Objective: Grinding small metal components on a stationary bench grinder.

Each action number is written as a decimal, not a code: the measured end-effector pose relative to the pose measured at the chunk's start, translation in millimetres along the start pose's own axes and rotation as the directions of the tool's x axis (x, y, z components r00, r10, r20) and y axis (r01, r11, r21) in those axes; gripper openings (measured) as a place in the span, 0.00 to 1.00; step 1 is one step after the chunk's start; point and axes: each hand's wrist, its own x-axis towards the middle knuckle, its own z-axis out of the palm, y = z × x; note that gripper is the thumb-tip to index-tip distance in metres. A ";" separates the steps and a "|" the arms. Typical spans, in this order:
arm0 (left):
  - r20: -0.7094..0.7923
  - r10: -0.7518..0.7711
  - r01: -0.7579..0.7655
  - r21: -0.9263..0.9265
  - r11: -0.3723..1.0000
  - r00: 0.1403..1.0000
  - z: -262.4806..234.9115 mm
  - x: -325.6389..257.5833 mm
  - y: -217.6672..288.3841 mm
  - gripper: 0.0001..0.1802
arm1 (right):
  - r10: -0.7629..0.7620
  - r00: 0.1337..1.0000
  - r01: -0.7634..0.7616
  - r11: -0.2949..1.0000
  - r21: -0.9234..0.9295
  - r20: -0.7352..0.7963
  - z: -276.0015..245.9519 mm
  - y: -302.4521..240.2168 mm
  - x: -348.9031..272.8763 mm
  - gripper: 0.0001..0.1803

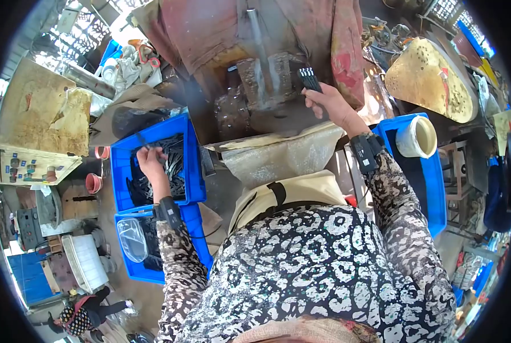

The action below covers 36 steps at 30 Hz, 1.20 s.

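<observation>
My right hand [331,104] is closed round a small stack of dark flat metal strips [309,79], whose upper ends shine bright. It is at the right side of a wet, brown-stained work bay, where a stream of water [259,48] falls from a pipe. My left hand [151,162] is over a blue crate [195,166] heaped with similar dark strips [176,157]. Its fingers are pinched together, and a blurred dark strip [142,139] appears to stick out beyond them.
A second blue crate [192,220] with a clear plastic container [132,240] stands nearer on the left. To the right, a blue bin [435,197] bears a white bucket [416,137]. A control box [35,168] is far left. Another person [81,317] is at lower left.
</observation>
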 end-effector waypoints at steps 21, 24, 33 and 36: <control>0.506 0.305 -0.569 0.528 0.630 0.807 205.0 -69.9 18.0 0.16 | -0.190 0.949 0.102 0.940 -0.325 -0.251 11.5 -7.8 41.8 0.12; 0.530 0.217 -0.533 0.566 0.629 0.820 203.0 -73.0 19.9 0.15 | -0.602 0.772 0.359 0.678 -0.641 -0.204 29.4 -40.2 75.7 0.23; 0.538 0.116 -0.413 0.471 0.780 0.835 205.1 -72.5 11.9 0.08 | -0.788 0.610 0.201 0.252 -0.946 -0.080 92.6 -129.2 148.6 0.22; 0.536 0.390 -0.639 0.426 0.641 0.749 204.1 -73.7 12.2 0.08 | -0.742 0.671 0.182 0.181 -0.966 -0.013 96.8 -128.9 157.0 0.19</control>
